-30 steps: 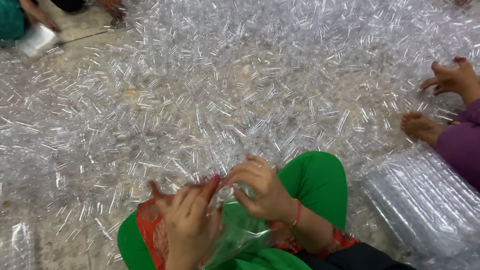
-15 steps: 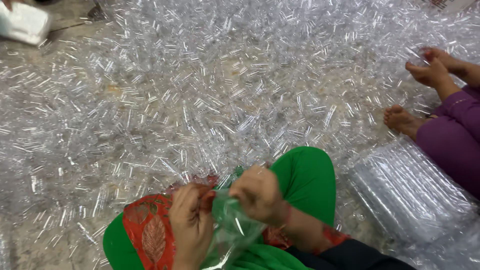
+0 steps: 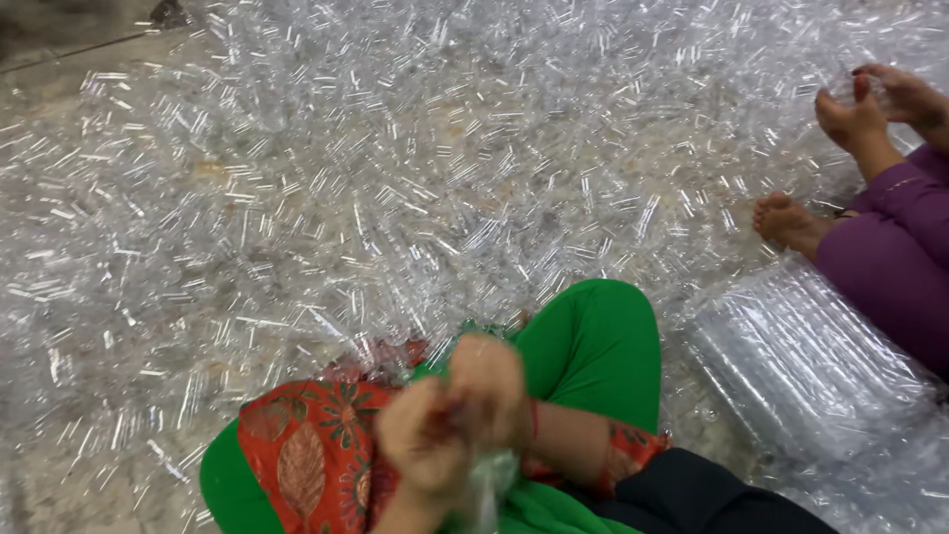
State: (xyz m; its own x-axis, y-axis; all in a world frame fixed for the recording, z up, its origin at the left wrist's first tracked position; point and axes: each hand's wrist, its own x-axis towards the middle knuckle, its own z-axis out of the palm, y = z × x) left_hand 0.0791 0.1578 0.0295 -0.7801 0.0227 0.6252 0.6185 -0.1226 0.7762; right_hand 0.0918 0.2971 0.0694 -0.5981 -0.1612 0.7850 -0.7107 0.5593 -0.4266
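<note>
Clear plastic bag being gripped by both hands over a lap.
Left hand and right hand are pinching its thin, light, slippery film, likely easiest held bunched.

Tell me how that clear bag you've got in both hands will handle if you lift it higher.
The clear bag looks thin and crumpled between the left hand and right hand, so it is probably floppy and light. Its glossy film may be slippery in the grip. The frame is blurred, so I cannot tell what it holds.
</note>
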